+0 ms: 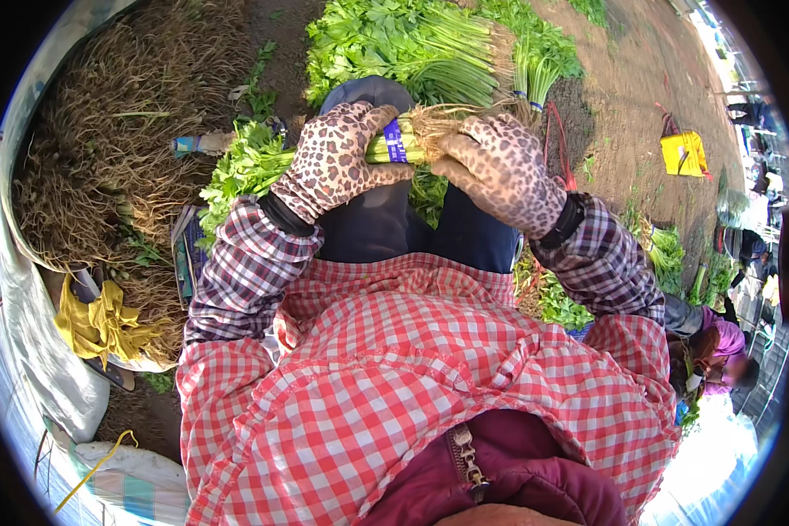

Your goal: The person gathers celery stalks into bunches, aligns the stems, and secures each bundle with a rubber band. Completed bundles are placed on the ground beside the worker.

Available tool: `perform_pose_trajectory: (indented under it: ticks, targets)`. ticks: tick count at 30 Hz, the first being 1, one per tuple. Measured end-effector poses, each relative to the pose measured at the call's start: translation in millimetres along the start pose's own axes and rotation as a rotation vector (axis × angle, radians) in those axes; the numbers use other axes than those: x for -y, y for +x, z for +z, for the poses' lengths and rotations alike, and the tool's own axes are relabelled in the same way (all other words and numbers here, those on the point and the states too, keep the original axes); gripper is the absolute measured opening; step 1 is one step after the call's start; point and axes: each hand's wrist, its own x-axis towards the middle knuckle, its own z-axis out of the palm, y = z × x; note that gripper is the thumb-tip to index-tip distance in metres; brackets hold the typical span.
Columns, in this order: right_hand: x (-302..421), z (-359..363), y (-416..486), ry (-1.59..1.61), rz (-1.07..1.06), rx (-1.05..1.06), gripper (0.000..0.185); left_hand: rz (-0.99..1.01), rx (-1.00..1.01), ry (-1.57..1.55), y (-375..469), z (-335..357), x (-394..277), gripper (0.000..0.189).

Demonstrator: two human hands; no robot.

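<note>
A bunch of celery (375,150) lies across my knees, its leaves to the left and its pale roots to the right. Around its stalks, close to the roots, runs a blue tape band (395,141) bearing writing. My left hand (342,154), in a leopard-print glove, is closed around the stalks just left of the band. My right hand (500,164), in a matching glove, has its fingers bent against the root end; the fingertips are partly hidden among the roots. Beyond my knees lies a large pile of celery (407,46) with roots pointing right.
A heap of cut roots (125,118) fills the left. Banded celery bunches (539,66) lie ahead at right, near a red strap (562,151). Farther right is a yellow bag (684,154) on the soil. A yellow cloth (105,322) lies at lower left. Another person (723,348) is low at right.
</note>
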Motion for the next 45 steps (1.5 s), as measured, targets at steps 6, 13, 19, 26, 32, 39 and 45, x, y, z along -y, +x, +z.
perform_pose_trajectory:
  ticks: [6, 13, 19, 26, 32, 39, 45]
  targets:
    - [0, 25, -4, -0.026, 0.113, 0.161, 0.031, -0.010, 0.040, 0.067, -2, 6, 3, 0.072]
    - [-9, 42, -6, -0.095, -0.035, 0.196, 0.040, 0.060, -0.091, 0.055, -3, 9, 2, 0.066]
    - [-9, 51, -8, -0.050, -0.090, 0.036, 0.044, -0.023, 0.002, -0.067, -11, 8, -3, 0.070]
    - [-17, 66, 1, 0.126, -0.076, 0.071, 0.044, -0.043, -0.001, -0.035, -16, 8, -3, 0.070]
    - [-23, 67, 1, 0.138, -0.080, 0.087, 0.036, 0.016, 0.056, -0.040, -21, 0, 4, 0.071]
    - [-16, 88, -8, 0.116, -0.073, -0.096, 0.040, -0.012, -0.013, 0.015, -27, 9, 1, 0.064]
    - [-4, 68, 7, 0.088, -0.057, -0.072, 0.041, -0.012, 0.011, 0.046, -24, 7, 1, 0.063]
